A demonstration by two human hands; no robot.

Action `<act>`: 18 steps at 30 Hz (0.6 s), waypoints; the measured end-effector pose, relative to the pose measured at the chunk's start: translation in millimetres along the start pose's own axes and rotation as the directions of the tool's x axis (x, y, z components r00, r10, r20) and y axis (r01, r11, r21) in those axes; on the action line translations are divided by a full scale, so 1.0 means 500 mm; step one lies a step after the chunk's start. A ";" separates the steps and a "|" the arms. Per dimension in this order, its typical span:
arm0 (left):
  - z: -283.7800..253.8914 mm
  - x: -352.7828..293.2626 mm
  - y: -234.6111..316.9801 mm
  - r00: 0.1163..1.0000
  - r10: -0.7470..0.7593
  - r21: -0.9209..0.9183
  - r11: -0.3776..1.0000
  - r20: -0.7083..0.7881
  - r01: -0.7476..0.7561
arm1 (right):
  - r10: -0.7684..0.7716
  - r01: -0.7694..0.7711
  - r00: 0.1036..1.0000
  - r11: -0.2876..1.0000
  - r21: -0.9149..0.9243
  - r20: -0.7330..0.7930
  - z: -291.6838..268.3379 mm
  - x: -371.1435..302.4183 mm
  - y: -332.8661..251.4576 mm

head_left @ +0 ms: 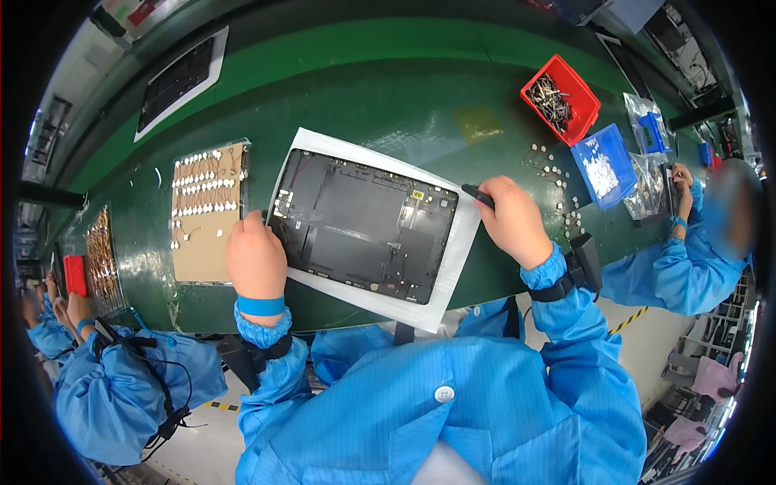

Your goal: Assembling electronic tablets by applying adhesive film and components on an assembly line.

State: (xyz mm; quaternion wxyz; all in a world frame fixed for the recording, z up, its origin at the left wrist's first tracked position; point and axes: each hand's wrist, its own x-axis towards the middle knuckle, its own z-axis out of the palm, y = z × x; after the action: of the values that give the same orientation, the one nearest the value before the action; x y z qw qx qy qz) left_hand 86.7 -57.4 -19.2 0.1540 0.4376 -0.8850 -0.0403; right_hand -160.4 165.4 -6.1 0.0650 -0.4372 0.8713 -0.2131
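Note:
A black tablet housing (361,224), its inner side up, lies at a slant on a white sheet (323,139) in front of me. My left hand (256,257) is closed at the housing's left edge, fingers partly hidden beneath it. In my right hand (514,222) is a short black rounded tool (478,196); its far end points at the housing's upper right corner, and its exact kind does not show. Inside the housing are small boards, thin wires and a yellow label (417,195).
Left of the housing, a cardboard sheet (198,259) holds rows of small round wired parts. At right stand a red bin (584,99) of small metal pieces and a blue tray (622,153) of white pieces, with loose round parts (558,183) nearby. Co-workers (679,267) sit at both sides.

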 end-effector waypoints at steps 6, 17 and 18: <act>-0.047 -0.018 0.022 0.996 0.033 -0.455 0.890 0.087 0.011 | -0.028 0.025 0.997 0.999 -0.041 -0.075 -0.026 0.041 0.013; -0.069 -0.166 0.079 0.958 0.140 -0.656 0.752 0.251 0.063 | -0.058 0.011 0.968 0.982 -0.189 -0.245 -0.169 0.113 0.059; -0.065 -0.176 0.083 0.953 0.152 -0.664 0.745 0.261 0.063 | -0.037 -0.021 0.969 0.974 -0.228 -0.246 -0.193 0.134 0.078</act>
State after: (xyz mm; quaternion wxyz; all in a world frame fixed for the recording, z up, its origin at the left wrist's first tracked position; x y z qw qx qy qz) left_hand 114.9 39.4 -0.7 0.1651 0.3213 -0.8352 -0.4146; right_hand -258.7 163.5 68.8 -0.0960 -0.4152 0.8895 -0.1647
